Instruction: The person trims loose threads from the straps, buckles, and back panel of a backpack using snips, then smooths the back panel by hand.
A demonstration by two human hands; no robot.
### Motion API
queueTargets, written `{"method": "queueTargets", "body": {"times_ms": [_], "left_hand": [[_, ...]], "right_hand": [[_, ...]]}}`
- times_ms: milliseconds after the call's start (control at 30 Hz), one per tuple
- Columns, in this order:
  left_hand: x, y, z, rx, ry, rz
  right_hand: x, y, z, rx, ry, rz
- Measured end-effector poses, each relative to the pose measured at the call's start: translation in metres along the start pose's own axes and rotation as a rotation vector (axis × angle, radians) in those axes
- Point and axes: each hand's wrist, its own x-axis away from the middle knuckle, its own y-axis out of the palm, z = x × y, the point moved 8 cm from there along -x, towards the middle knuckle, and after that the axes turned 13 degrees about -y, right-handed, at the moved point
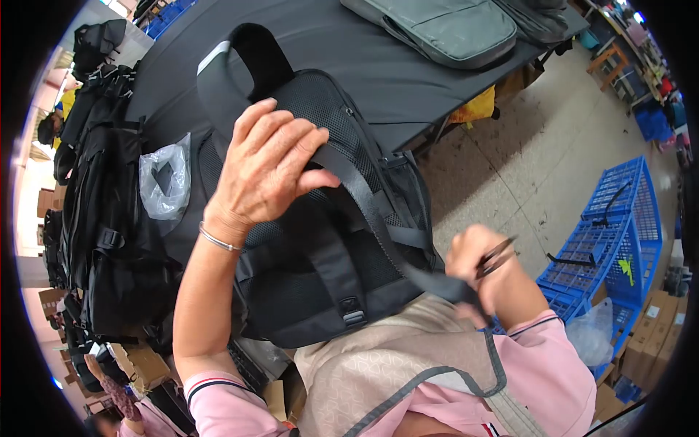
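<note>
A black backpack [291, 291] lies with its mesh back panel and shoulder straps facing up, at the table's edge against my apron. My left hand [269, 164], a bracelet at its wrist, is closed over a black webbing strap [360, 193] above the mesh panel. The strap runs down to the right, where its end comes to my right hand [477, 266]. That hand is closed around a small dark tool [496, 256] that looks like thread snips; whether its fingers also grip the strap I cannot tell. A padded shoulder strap [255, 54] arches up beyond my left hand.
Grey bags [451, 33] lie at the far side of the black-covered table [175, 65]. To the left are a clear plastic bag [165, 177] and stacked black backpacks [109, 218]. Blue crates [601, 233] and cartons [655, 320] stand right. Another person's arm [120, 390] shows lower left.
</note>
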Motion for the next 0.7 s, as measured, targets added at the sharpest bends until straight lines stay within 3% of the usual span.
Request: {"method": "queueTargets", "body": {"times_ms": [100, 167, 267, 400, 467, 700], "left_hand": [[0.013, 0.002, 0.009, 0.182, -0.148, 0.07], [0.024, 0.009, 0.015, 0.408, -0.211, 0.106], [0.04, 0.025, 0.026, 0.662, -0.292, 0.129], [0.054, 0.033, 0.034, 0.736, -0.402, 0.226], [0.055, 0.033, 0.038, 0.739, -0.369, 0.176], [0.059, 0.046, 0.038, 0.755, -0.398, 0.177]], "right_hand": [[-0.039, -0.011, -0.06, 0.176, -0.548, 0.245], [-0.059, -0.016, -0.091, 0.532, -0.653, 0.471], [-0.075, -0.028, -0.08, 0.893, -0.48, 0.75], [-0.086, -0.042, -0.028, 0.838, -0.29, 0.637], [-0.082, -0.048, -0.019, 0.894, -0.097, 0.605], [-0.08, -0.06, -0.028, 1.147, 0.068, 0.526]]}}
